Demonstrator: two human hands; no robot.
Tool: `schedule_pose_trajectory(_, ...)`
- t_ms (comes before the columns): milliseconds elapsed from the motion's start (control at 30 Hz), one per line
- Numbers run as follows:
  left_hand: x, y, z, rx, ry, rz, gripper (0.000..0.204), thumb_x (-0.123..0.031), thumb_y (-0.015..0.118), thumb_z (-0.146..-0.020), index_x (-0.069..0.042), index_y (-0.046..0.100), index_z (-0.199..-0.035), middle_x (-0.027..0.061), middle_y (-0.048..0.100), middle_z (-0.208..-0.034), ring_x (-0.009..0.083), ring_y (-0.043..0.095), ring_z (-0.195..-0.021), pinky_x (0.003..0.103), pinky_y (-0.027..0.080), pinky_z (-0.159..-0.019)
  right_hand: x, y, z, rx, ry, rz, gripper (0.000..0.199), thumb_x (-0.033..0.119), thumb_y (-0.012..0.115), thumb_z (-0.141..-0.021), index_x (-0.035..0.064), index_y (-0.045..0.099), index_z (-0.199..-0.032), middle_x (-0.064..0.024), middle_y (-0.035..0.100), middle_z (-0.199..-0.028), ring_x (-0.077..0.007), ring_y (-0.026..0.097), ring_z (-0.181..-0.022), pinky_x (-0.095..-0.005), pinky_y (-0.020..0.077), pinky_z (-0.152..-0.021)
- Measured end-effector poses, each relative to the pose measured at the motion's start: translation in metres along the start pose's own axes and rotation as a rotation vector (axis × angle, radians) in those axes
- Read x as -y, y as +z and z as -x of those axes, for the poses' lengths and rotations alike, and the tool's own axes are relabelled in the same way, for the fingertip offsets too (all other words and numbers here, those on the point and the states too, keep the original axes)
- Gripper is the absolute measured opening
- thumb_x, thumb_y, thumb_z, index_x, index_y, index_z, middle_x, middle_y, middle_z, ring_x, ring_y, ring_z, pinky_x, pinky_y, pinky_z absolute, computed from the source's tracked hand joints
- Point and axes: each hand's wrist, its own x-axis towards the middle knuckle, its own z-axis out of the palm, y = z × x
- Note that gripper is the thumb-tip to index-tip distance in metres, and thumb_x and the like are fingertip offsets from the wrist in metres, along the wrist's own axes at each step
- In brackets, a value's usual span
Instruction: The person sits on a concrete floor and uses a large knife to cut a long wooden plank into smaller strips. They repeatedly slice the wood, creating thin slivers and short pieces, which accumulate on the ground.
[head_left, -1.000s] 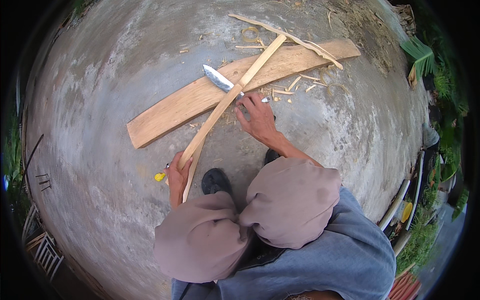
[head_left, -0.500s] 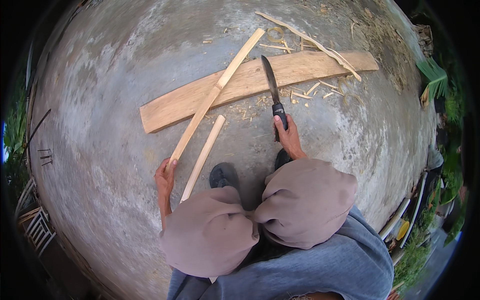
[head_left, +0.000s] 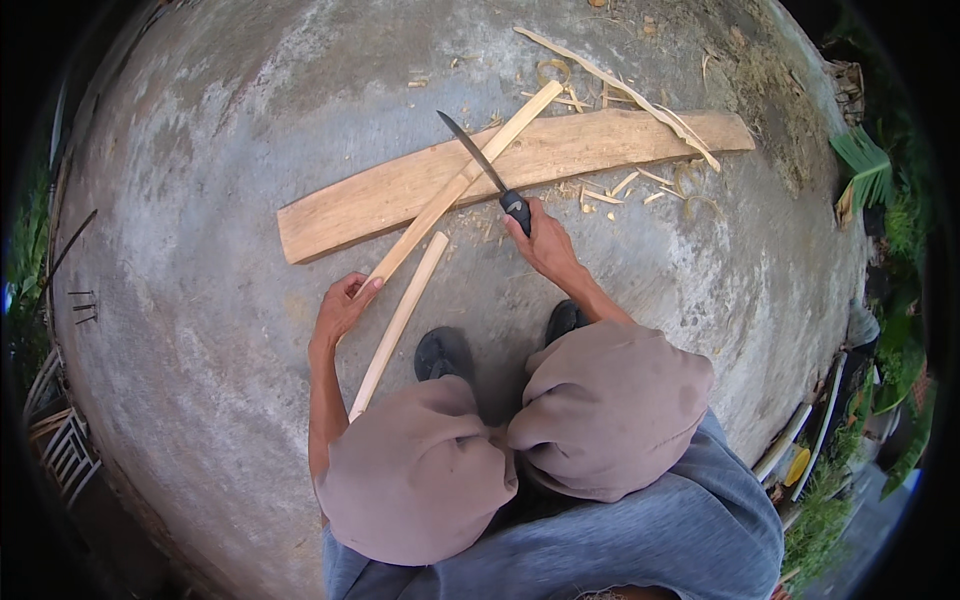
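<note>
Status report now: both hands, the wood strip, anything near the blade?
Left hand grips wood strip low end. Right hand holds knife, blade across strip over plank. Second strip loose beside; shavings around.

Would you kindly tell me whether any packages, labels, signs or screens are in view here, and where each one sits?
None are visible: only bare concrete ground, a long pale wooden plank, two thin split wooden strips, shavings and a dark-handled knife in the right hand.
</note>
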Motion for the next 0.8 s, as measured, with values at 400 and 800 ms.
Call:
schedule_pose_trajectory(400,-0.036,0.058,-0.032,0.037,0.144,-0.187,0.049,-0.052,0.053,-0.107,-0.007,0.066,-0.094,0.014,0.068,-0.075,0.032,0.068,-0.075,0.046,0.051,-0.07,0.022,-0.019,0.002,0.069,0.018,-0.184,0.045,0.039,0.064,-0.102,-0.0048,0.055,-0.111,-0.0315,0.067,-0.083,-0.0496,0.07,-0.083,-0.0533,0.0522,-0.072)
schedule_pose_trajectory(800,-0.066,0.067,-0.02,-0.191,0.244,-0.514,0.039,-0.046,0.048,-0.109,-0.01,0.062,-0.102,0.0213,0.073,-0.088,0.0471,0.069,-0.087,0.058,0.051,-0.073,-0.003,-0.018,-0.001,-0.009,-0.013,0.119,0.045,0.039,0.064,-0.103,-0.003,0.057,-0.118,-0.0266,0.07,-0.083,-0.0445,0.071,-0.079,-0.0495,0.0538,-0.07)
